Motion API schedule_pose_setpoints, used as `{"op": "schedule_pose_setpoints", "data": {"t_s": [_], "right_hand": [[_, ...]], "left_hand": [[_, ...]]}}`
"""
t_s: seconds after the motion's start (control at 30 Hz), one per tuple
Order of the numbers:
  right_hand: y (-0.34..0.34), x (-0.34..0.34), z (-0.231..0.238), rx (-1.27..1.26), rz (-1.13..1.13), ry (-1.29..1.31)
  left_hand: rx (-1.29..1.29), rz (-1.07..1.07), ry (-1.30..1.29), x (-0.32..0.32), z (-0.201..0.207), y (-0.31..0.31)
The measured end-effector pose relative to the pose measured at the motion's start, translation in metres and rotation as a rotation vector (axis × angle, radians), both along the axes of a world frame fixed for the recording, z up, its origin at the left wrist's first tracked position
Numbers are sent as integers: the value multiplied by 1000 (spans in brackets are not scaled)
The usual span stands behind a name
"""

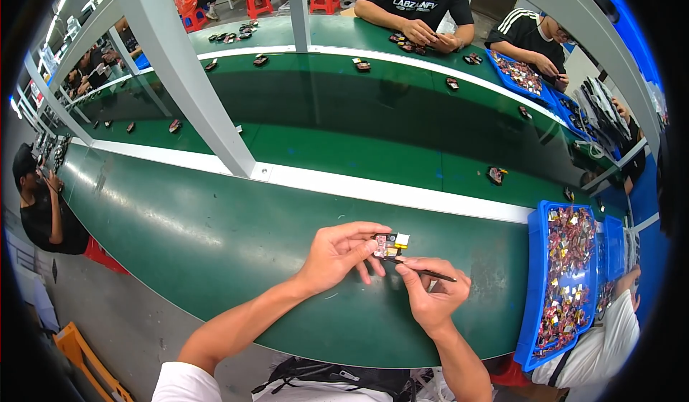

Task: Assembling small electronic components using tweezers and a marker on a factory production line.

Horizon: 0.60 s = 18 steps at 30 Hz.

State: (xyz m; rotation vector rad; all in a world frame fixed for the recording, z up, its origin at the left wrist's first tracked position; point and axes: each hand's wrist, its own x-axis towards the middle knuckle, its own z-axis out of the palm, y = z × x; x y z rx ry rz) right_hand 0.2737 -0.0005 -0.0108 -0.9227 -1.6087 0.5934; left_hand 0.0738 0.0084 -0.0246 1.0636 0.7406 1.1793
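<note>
Over the green table (237,258), my left hand (336,253) pinches a small electronic assembly (387,246) between thumb and fingers. The assembly has a dark body, reddish wiring and a white square with a yellow edge at its right side. My right hand (434,294) grips a slim dark tool like tweezers (430,273), its tip touching or very close to the lower edge of the assembly. Whether the tip grasps any part is too small to tell.
To the right stands a blue bin (535,294) full of small wired parts. Behind a white rail (402,190), a green conveyor belt (323,147) carries scattered assemblies. A grey metal post (179,72) rises at the left. Co-workers sit across the belt and on both sides.
</note>
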Motion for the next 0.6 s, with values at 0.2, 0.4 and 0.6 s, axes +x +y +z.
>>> {"op": "schedule_pose_setpoints", "data": {"t_s": [0.2, 0.4, 0.6], "right_hand": [[-1, 2, -2, -46, -11, -3], [0, -1, 2, -47, 10, -27], [-2, -3, 0, -30, 13, -52]], "left_hand": [[-41, -24, 4, -3, 1, 0], [-48, 1, 53, -1, 0, -2], [-70, 28, 100, -1, 1, 0]]}}
